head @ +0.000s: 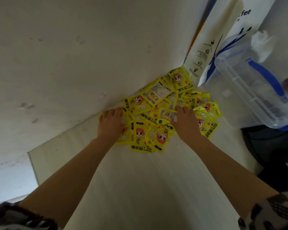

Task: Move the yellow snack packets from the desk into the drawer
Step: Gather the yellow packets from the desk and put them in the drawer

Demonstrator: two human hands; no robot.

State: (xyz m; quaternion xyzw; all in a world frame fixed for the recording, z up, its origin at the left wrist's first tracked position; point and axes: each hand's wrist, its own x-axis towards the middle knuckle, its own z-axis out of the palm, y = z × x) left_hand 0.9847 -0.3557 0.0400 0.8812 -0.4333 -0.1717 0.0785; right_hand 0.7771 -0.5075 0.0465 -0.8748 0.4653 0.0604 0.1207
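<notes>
The yellow packets [163,113] lie in a heap at the worktop's [140,180] far edge, against the wall. Both hands, left [110,123] and right [186,123], rest flat on the heap, fingers spread, gathering it. Next they must close around a bunch and lift; the drawer is not visible.

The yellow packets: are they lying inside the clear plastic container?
No: the yellow packets lie heaped on the desk, beside the clear container.

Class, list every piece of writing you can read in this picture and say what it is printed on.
"HAND WARMER" with "暖手宝": front of the yellow packets.
"fee", the end of a cut-off word: white paper bag.
Small print on the bag's side and on the packets' backs: too small to read.
</notes>
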